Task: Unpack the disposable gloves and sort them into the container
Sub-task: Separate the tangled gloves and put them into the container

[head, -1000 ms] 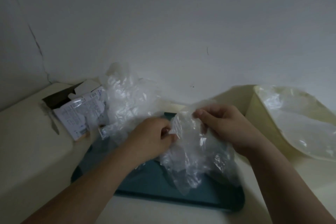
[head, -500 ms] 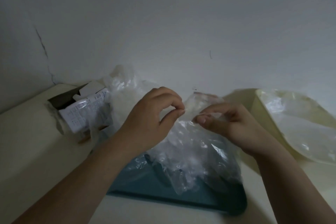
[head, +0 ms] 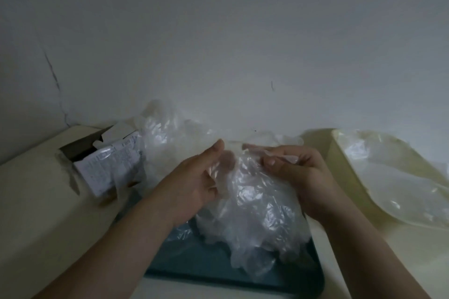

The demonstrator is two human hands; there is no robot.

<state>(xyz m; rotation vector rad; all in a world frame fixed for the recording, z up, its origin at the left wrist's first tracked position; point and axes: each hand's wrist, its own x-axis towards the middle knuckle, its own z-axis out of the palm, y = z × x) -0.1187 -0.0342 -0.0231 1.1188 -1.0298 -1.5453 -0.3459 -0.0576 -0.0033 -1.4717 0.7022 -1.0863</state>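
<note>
left hand point(head: 192, 182): fingers on gloves point(head: 257, 204), grip unclear
right hand point(head: 301, 172): fingers pinching one edge
tip: peel slow, container point(head: 340, 153) at 3 o'clock
</note>
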